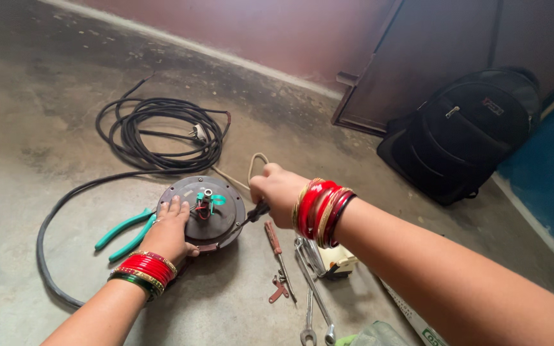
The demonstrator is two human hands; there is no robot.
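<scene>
Nearest, at 6 o'clock, two spanners [312, 301] lie on the concrete floor [46, 128], long axes running toward 12, beside a red-handled screwdriver [277, 253] and a cream box [336, 261]. At centre, the left hand [169, 232] presses flat, fingers spread, on the round motor housing [216, 211]. The right hand [277, 193], at the housing's 3 o'clock, is fisted around a dark tool handle [258, 210]; its shaft points toward 9 into the housing's wired centre. Green-handled pliers [126, 234] lie at its 9 o'clock. Farther, at 11, a coiled black cable [155, 131]; at 2, a black backpack [466, 131] leaning by a dark door [418, 57].
</scene>
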